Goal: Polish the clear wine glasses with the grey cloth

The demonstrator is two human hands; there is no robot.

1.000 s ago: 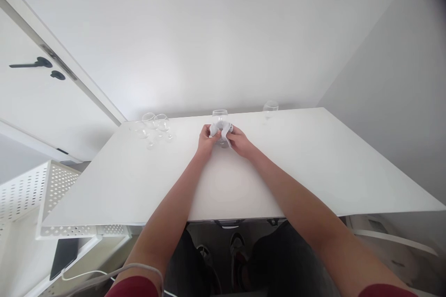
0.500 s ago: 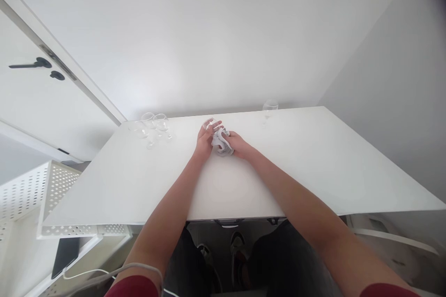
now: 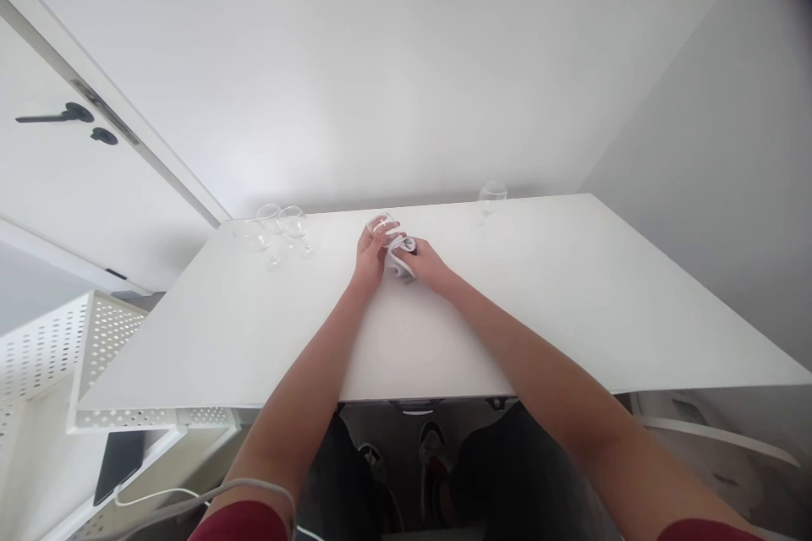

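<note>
My left hand (image 3: 370, 254) is wrapped round the bowl of a clear wine glass (image 3: 382, 224), tilted above the white table (image 3: 266, 338). A bunched light-grey cloth (image 3: 400, 256) is pinched in my right hand (image 3: 430, 260) and pressed against the lower part of that glass. The cloth and fingers hide the glass's stem and foot. Left of my hands stand three more clear wine glasses (image 3: 293, 224), close together. Another wine glass (image 3: 493, 193) stands by the table's back edge, to the right of my hands.
A white wall (image 3: 406, 59) rises behind the table. At the left are a door with a black handle (image 3: 57, 115) and a white perforated rack (image 3: 117, 338) holding a dark flat object (image 3: 119, 467). A white cable (image 3: 247, 483) crosses near my left elbow.
The cloth has been turned and folded tighter by my right hand, so less of it shows. Both hands have shifted slightly left, still holding the glass and cloth.
</note>
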